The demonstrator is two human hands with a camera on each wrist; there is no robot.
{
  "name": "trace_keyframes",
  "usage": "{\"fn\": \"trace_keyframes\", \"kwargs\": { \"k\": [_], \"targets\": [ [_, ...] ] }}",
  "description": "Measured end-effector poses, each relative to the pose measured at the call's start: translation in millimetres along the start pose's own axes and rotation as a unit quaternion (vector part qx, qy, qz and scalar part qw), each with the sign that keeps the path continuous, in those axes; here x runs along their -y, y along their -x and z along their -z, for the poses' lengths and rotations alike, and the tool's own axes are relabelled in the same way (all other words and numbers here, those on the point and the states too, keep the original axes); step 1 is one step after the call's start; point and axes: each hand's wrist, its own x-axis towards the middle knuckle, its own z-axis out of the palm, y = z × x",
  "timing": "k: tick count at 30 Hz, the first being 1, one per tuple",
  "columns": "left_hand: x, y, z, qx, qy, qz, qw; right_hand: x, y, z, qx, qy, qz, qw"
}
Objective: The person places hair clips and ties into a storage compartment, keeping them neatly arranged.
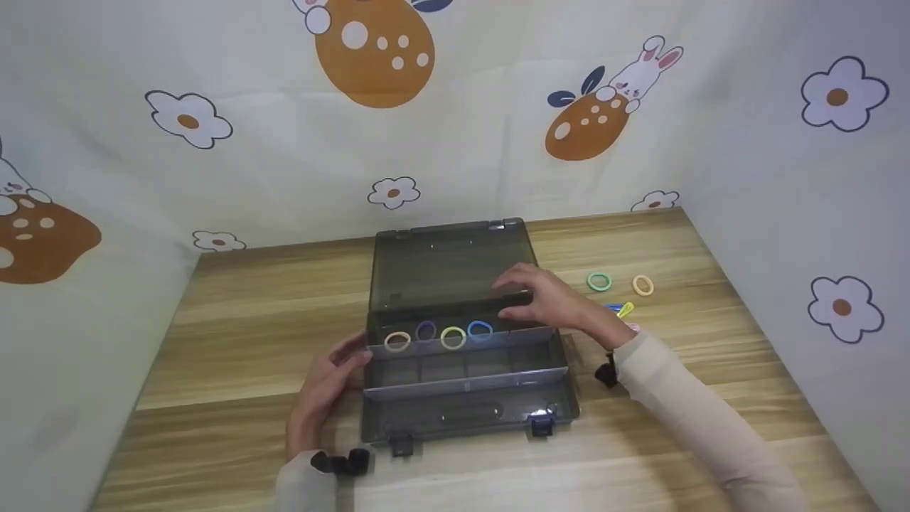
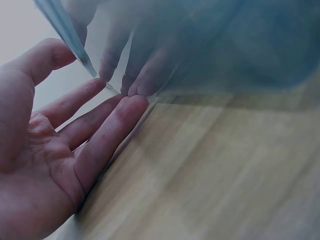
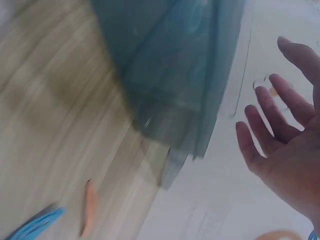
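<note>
A dark see-through plastic box [image 1: 469, 359] lies open with its lid [image 1: 451, 267] tilted back. Several small coloured rings, like hair ties, sit along its rear divider: peach [image 1: 397, 341], purple [image 1: 426, 331], yellow [image 1: 453, 338] and blue [image 1: 480, 331]. My left hand [image 1: 327, 380] rests against the box's left side, its extended fingertips [image 2: 135, 104] touching the outer wall. Above the right rear part of the box hovers my right hand [image 1: 551, 299], fingers spread and loosely bent. It holds nothing, as the right wrist view [image 3: 287, 135] also shows.
Right of the box lie a green ring [image 1: 599, 281], an orange ring [image 1: 643, 286], a yellow clip [image 1: 625, 310] and a blue piece [image 1: 613, 307]. A pink item [image 1: 633, 327] is partly hidden by my right wrist. Patterned cloth walls [image 1: 483, 142] enclose the wooden table [image 1: 263, 320].
</note>
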Motion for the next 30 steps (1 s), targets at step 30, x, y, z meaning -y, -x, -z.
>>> {"fn": "trace_keyframes", "kwargs": {
  "k": [30],
  "targets": [
    [0.0, 0.7, 0.4, 0.006, -0.001, -0.006, 1.0000, -107.0, 78.2, 69.4, -0.127, -0.020, -0.144, 0.9811]
  ]
}}
